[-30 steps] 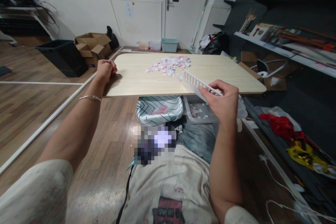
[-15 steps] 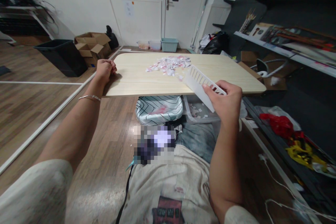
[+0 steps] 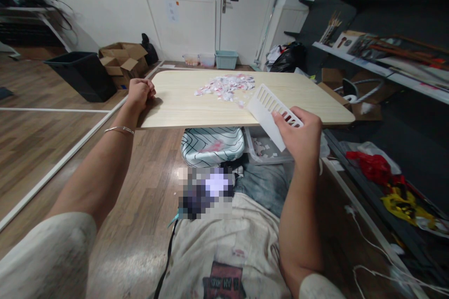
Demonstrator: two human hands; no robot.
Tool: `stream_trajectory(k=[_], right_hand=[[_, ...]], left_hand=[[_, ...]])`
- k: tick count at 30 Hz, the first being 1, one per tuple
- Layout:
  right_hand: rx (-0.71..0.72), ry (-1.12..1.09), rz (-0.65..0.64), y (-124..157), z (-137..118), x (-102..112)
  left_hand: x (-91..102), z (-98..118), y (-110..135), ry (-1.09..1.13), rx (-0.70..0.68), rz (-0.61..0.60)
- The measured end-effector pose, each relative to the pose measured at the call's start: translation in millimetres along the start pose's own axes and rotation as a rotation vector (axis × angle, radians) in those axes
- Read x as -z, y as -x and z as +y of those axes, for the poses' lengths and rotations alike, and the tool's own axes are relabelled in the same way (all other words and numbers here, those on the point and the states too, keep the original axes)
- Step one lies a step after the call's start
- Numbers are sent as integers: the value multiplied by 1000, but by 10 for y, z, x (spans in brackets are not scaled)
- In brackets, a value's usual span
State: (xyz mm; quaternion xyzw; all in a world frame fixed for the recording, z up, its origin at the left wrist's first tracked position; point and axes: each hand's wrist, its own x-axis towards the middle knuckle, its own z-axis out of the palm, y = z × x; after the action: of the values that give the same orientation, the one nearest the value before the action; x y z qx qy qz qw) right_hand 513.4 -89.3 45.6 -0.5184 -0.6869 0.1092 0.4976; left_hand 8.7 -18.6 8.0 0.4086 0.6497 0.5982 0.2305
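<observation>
My right hand (image 3: 302, 131) grips one end of a white plastic basket (image 3: 268, 119) with a row of slots, thumb along its slotted side. The basket is tilted, its far corner at the table near a few loose scraps. Beyond it, a heap of small white and pink paper pieces (image 3: 228, 86) lies on the pale wooden table (image 3: 175, 110). At the table's left edge rests my left hand (image 3: 141, 91), curled into a fist with nothing showing in it.
Under the table's near edge are a white patterned basin (image 3: 212, 147) and a clear plastic bin (image 3: 256, 156) holding paper scraps. A black trash bin (image 3: 82, 77) and cardboard boxes (image 3: 124, 63) stand at left. Dark shelves (image 3: 414, 117) line the right side.
My right hand has turned the basket slightly, so its slotted side shows more and its far end sits a little higher. The left fist and the paper heap stay put.
</observation>
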Motion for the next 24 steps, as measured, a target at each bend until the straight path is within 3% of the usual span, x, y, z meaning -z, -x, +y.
stream_trajectory(k=[11, 24], right_hand=[[-86, 61, -3, -17, -67, -30], [12, 65, 100, -18, 151, -100]], left_hand=[[87, -202, -200, 18, -86, -82], [101, -221, -209, 49, -70, -62]])
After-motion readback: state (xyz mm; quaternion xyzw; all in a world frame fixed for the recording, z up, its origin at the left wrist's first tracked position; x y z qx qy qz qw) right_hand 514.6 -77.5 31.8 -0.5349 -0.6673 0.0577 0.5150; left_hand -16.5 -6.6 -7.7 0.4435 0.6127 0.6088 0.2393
